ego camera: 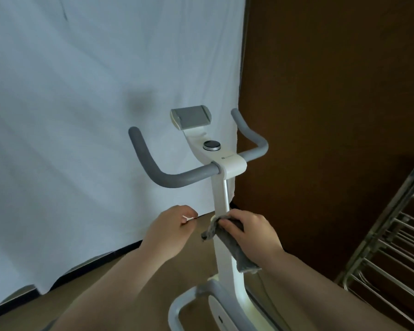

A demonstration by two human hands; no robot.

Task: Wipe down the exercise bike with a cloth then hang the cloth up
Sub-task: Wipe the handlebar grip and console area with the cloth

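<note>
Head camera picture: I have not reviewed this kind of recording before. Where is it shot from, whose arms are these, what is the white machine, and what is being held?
There is no robot here. A person wears a wide-angle camera on the head, which looks forward and down, so the two bare arms coming in from the bottom edge are that person's own.

The white machine is an exercise bike: a white upright post, grey handlebars, a round dial and a grey holder on top.

The right hand grips a grey cloth and presses it against the post. The left hand hangs beside the post with fingers curled; something small and white shows at its fingertips, too small to identify.

Behind the bike hangs a white sheet, beside a brown wall. At the right edge stands a metal drying rack.
</note>
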